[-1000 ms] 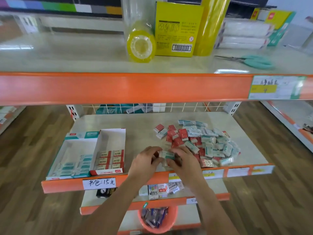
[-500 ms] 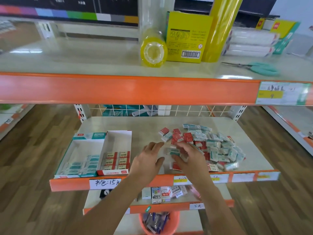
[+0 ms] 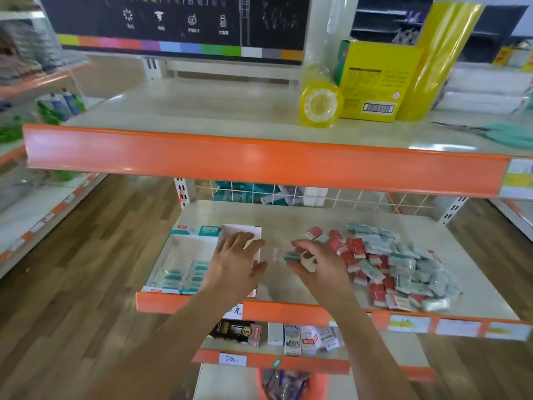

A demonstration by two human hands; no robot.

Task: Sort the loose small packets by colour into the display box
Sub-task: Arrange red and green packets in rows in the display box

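the right hand [image 3: 320, 264] pinched a teal packet [image 3: 292, 256] at its fingertips, just right of the display box [image 3: 184, 255], between the box and the loose pile [image 3: 395, 264]. the left hand [image 3: 235, 267] hovered flat over the box's right compartment, fingers spread and holding nothing. inside the box, teal packets lined the front of the left compartment; red ones in the right compartment were mostly hidden under the left hand. the pile, well right of the box on the shelf [image 3: 288, 217], held many red and teal packets mixed together, so by my judgement most of the sorting was left. the held packet belonged in the box's left compartment.
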